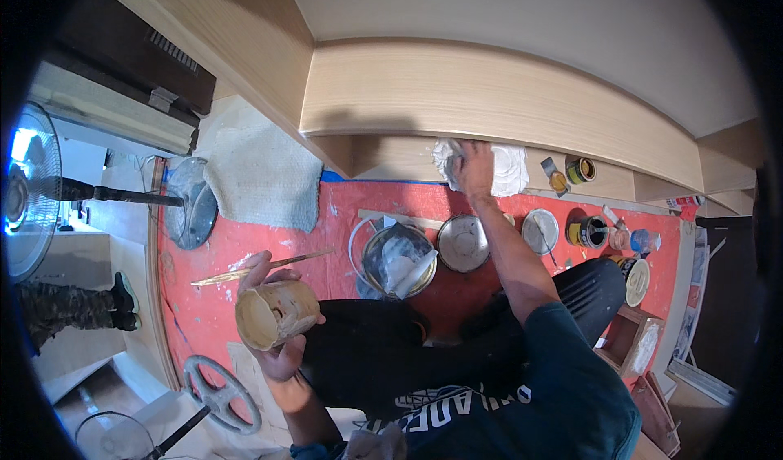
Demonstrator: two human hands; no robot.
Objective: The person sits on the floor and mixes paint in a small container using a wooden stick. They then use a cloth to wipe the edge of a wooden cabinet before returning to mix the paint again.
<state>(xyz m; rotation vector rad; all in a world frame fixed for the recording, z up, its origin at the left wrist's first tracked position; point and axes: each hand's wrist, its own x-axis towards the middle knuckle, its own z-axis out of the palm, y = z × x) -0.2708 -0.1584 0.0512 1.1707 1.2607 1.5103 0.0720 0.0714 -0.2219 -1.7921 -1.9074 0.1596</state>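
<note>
Head view: the beige tub (300, 303) is gripped by the left hand (284, 360), its long axis pointed from 8 to 2 o'clock. Toward 2 o'clock from it, white paste (511, 170) is reached by the nearer right hand (475, 170); whether something is clasped there cannot be told.

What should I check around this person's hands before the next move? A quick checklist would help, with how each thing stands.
1. Tub secure in the left hand: ok, fingers wrap around it.
2. Tub level: cannot tell from this bent, wide view.
3. Right hand at the white material: ok; whether it grips anything: cannot tell.
4. Stick free of the left hand: cannot tell, it passes behind the fingers.
5. Bucket mouth uncovered: not ok, a white sheet partly covers it.
6. Fan apart from both hands: ok.
</note>
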